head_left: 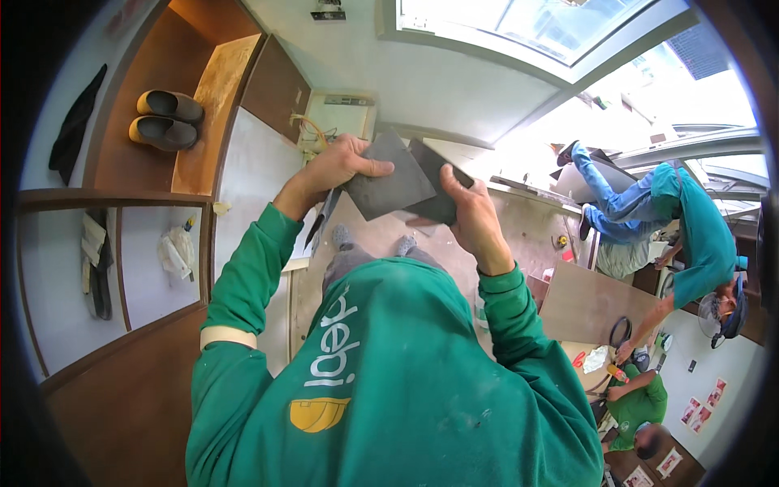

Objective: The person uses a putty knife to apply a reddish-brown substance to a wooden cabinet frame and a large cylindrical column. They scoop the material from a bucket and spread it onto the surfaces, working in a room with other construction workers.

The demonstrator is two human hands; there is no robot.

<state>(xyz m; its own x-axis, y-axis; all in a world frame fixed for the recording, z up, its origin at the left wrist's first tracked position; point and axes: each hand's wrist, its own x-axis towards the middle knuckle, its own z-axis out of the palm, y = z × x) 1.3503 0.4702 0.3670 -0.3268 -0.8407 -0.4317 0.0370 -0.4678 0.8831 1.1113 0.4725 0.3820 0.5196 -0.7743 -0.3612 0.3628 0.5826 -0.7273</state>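
Both hands are raised in front of my chest. My left hand (350,162) is closed on a thin grey square sheet (391,185), its thumb lying flat on the face. My right hand (475,215) pinches a darker flat sheet (434,166), the thumb near its upper right edge. The grey sheet partly overlaps the dark one, so I cannot tell whether they touch. Below my left wrist a narrow dark piece (323,217) shows edge-on; what bears it is hidden. The material of the sheets is not certain from here.
On the left stands a brown cabinet holding a pair of clogs (166,120), a cloth and a plastic bag (177,252). A window (519,28) is above. Loose wires (312,134) hang ahead. At right, one person (690,227) bends over a cluttered worktop; another (641,406) works nearby.
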